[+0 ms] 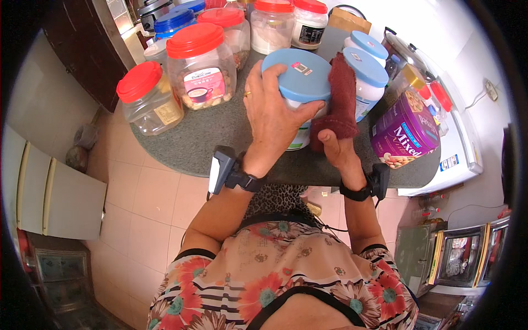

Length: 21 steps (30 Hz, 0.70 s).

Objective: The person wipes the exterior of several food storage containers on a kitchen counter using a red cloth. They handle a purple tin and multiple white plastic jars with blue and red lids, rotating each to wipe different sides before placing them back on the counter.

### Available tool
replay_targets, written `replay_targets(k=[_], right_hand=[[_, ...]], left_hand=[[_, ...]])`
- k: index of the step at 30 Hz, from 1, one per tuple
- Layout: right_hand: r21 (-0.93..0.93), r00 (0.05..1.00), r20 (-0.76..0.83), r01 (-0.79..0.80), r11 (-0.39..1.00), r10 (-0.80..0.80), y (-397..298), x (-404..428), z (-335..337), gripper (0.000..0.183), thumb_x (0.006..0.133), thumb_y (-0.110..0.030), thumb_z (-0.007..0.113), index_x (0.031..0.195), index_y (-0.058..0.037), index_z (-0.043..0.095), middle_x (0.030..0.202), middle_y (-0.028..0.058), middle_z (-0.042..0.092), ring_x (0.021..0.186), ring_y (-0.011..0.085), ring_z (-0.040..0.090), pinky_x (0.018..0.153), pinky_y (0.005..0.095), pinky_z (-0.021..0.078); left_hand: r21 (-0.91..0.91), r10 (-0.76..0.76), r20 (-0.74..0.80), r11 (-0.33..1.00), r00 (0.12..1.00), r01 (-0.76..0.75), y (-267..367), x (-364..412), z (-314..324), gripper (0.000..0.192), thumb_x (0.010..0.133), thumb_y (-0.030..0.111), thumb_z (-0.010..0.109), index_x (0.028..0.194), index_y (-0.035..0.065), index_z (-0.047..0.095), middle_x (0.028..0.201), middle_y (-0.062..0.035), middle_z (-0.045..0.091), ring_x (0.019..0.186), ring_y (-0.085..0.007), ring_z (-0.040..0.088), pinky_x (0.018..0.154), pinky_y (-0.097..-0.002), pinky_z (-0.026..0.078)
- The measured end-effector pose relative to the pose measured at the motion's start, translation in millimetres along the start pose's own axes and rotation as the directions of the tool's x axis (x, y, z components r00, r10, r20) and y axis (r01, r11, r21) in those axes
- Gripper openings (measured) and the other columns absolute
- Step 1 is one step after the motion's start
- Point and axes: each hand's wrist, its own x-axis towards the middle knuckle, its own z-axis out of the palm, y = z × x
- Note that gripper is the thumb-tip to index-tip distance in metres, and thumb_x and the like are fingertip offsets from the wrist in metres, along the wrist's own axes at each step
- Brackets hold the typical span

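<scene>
My left hand (272,109) grips a white plastic tub by its light blue lid (299,80), thumb on the near side and fingers over the far left rim. A small sticker is on the lid. In my right hand (340,150) is a dark red cloth (343,97), folded over the fingers and lying against the tub's right side. Only the right thumb and palm edge show; the cloth hides the fingers. Most of the tub's wall is behind my left hand. To the right of the cloth stands another tub with a blue lid (365,68).
Red-lidded clear jars (202,82) (154,109) stand left on the grey round table (185,144). A purple nuts tub (406,132) is near the right edge. Behind are more jars (272,35), a brown paper bag (350,20) and a lidded pot (406,49).
</scene>
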Motion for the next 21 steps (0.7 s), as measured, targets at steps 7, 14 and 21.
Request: replay_targets(k=[7,14,21], right_hand=[[-0.172,0.979,0.128,0.181,0.968,-0.161,-42,16,-10,0.075,0.085,-0.061,0.061,0.133,-0.0038,0.052,0.131,0.0200,0.054,0.123,0.0414,0.047,0.107,0.0479,0.0316],[-0.343,0.956,0.287,0.166,0.924,-0.065,-50,80,-31,0.059,0.089,-0.049,0.063,0.125,-0.0028,0.057,0.122,0.0198,0.060,0.116,0.0380,0.054,0.102,0.0420,0.0377],[0.155,0.964,0.223,-0.181,0.971,0.145,-29,95,-28,0.043,0.089,-0.031,0.068,0.118,-0.0003,0.062,0.116,0.0089,0.065,0.109,0.0197,0.057,0.098,0.0339,0.0421]], left_hand=[[0.084,0.020,-0.006,0.996,1.000,-0.019,7,-2,-10,0.079,0.061,0.026,0.086,0.128,0.0082,0.047,0.132,-0.0273,0.040,0.117,-0.0444,0.044,0.091,-0.0507,0.039],[0.201,0.151,0.134,0.964,0.979,-0.176,16,-15,-36,0.077,0.063,0.021,0.084,0.132,0.0114,0.051,0.121,-0.0235,0.046,0.110,-0.0405,0.047,0.091,-0.0465,0.041],[-0.185,0.034,0.155,0.983,0.987,-0.005,-16,4,-40,0.101,0.057,0.020,0.088,0.142,0.0027,0.037,0.126,-0.0178,0.049,0.119,-0.0321,0.047,0.101,-0.0412,0.040]])
